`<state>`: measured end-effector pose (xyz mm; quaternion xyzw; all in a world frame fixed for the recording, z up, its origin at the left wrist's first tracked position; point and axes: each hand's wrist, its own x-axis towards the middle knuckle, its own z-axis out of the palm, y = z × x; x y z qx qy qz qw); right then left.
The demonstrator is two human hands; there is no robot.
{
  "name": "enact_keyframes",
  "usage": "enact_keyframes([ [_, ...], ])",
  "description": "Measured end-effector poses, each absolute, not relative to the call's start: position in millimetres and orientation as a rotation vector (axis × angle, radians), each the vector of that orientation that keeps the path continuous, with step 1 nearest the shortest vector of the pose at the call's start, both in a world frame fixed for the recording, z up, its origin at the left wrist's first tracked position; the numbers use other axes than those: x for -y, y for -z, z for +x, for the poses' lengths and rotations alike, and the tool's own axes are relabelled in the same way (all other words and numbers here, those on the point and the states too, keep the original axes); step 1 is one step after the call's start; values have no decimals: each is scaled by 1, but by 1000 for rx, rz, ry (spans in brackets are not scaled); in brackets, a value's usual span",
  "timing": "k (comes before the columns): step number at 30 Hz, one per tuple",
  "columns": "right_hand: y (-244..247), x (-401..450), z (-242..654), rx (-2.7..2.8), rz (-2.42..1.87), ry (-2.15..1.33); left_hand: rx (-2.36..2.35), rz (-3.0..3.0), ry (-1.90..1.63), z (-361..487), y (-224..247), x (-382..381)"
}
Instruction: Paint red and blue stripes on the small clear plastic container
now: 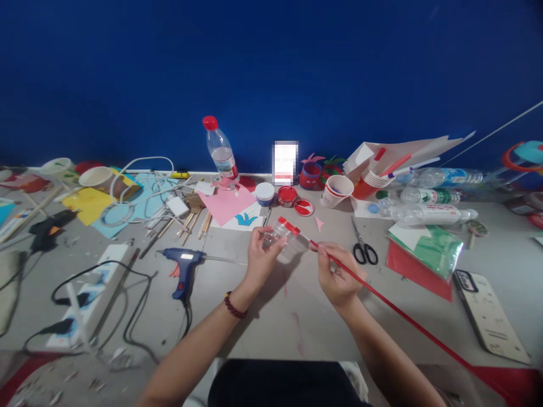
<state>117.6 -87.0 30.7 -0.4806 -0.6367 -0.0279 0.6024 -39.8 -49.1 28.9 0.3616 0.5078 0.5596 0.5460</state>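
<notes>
Blue wall behind grey worktop; left hand, grip closed around a clear plastic piece, holds it nearer the wearer than the open red paint jar, while right hand, grip pinching a red-handled brush, has the bristles at the piece's red-coated edge.

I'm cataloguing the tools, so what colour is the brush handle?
The brush handle in the right hand is red, seen best in the head view.

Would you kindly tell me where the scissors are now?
In the head view, the scissors lie on the table just right of the person's right hand, left of the red sheet.
</notes>
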Motion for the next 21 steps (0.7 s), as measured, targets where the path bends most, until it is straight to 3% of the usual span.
enact_keyframes([
  [21, -37, 88, 115, 1489, -1141, 70, -1115, 761, -1277, -43, -22, 48],
])
